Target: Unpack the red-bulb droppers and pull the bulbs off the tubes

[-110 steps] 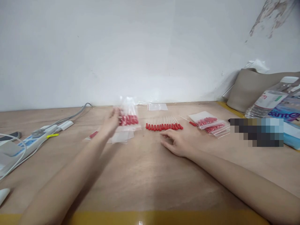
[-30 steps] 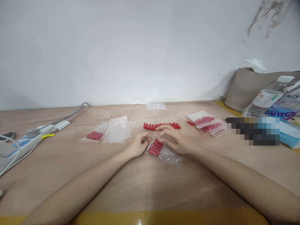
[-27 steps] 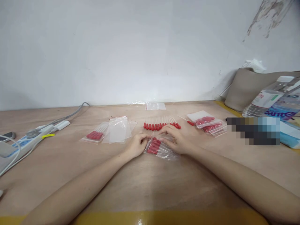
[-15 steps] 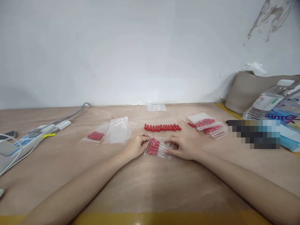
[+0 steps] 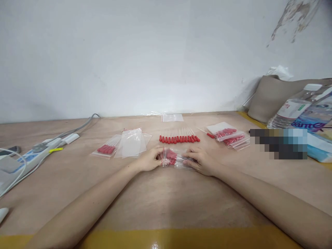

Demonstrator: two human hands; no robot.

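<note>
A clear zip bag (image 5: 178, 162) with several red-bulbed droppers in it is between my hands, just above the table. My left hand (image 5: 153, 159) pinches the red-lined zip end at its left. My right hand (image 5: 201, 160) grips the right end, fingers closed over the clear dropper tubes. The red bulbs (image 5: 171, 157) inside point toward my left hand; plastic glare partly hides them. Behind the bag lies a row of loose droppers (image 5: 178, 139), red bulbs toward me and clear tubes toward the wall.
Left of centre are flat zip bags (image 5: 131, 143) and a filled bag (image 5: 106, 149). More filled bags (image 5: 228, 133) lie at right beside a single dropper (image 5: 209, 135). A power strip (image 5: 33, 155) with cables stands far left, a water bottle (image 5: 292, 110) far right.
The bag has been lifted and tilted a little, its zip end now gathered in my left fingers. My right fingers have closed further over the tubes. The view has shifted slightly.
</note>
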